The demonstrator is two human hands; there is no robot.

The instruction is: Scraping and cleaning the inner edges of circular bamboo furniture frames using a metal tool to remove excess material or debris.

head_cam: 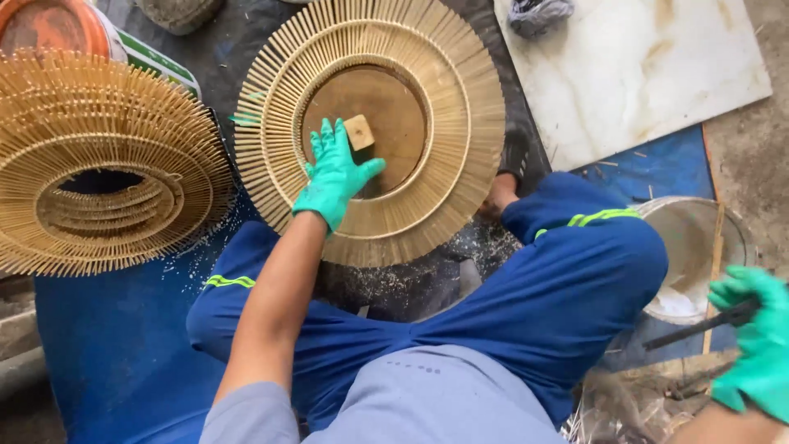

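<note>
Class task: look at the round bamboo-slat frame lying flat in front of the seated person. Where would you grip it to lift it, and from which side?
Probably best gripped at the near rim of the round bamboo-slat frame, from the person's side. The slat tips overhang there and a solid inner ring runs behind them, while the left hand already presses its centre beside the small wooden block.

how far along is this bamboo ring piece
Done: the ring already has slats all round, and finished rings sit stacked beside it. In hand: the left hand presses on the ring by a wood block; the right hand grips a dark tool. What is left cannot be told.
</note>
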